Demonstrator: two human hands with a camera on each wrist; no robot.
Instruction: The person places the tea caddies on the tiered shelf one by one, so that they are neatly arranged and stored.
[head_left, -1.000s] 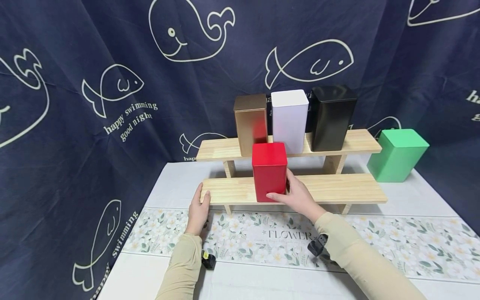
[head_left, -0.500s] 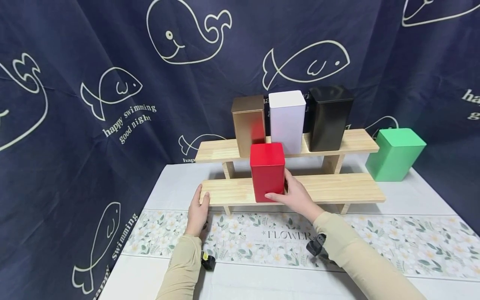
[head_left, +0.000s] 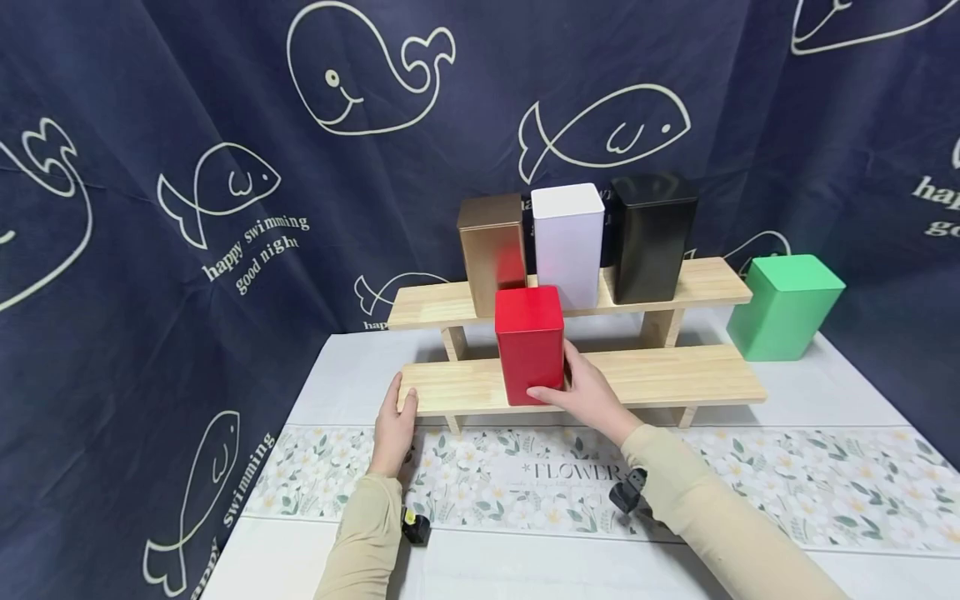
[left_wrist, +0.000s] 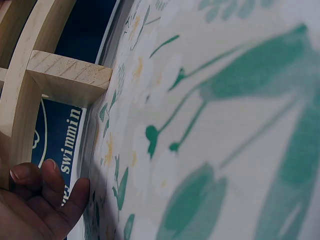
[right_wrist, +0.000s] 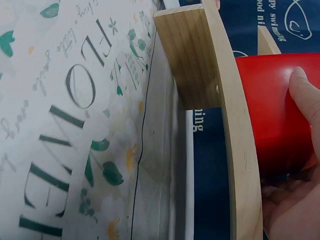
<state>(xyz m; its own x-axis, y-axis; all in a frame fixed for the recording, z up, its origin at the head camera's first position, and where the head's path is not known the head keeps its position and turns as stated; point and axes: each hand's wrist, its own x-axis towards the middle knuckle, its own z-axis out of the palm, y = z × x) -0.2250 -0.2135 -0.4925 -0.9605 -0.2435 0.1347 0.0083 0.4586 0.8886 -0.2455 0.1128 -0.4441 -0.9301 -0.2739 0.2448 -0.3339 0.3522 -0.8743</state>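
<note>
A glossy red tin box stands upright on the lower board of a two-tier wooden shelf, left of its middle. My right hand grips its lower right side, thumb across the front; in the right wrist view the thumb presses the red face and the other fingers curl at its far side, partly hidden. At the left end of the lower board, my left hand holds the corner between thumb and fingers. In the left wrist view, some curled left fingers show below the board.
On the upper board stand a bronze tin box, a white one and a black one. A green box stands on the table right of the shelf. Behind hangs a navy curtain; a flowered cloth strip lies in front.
The head view has shifted slightly, so the scene sits a little further left. Both hands keep their places on the red tin box and the shelf.
</note>
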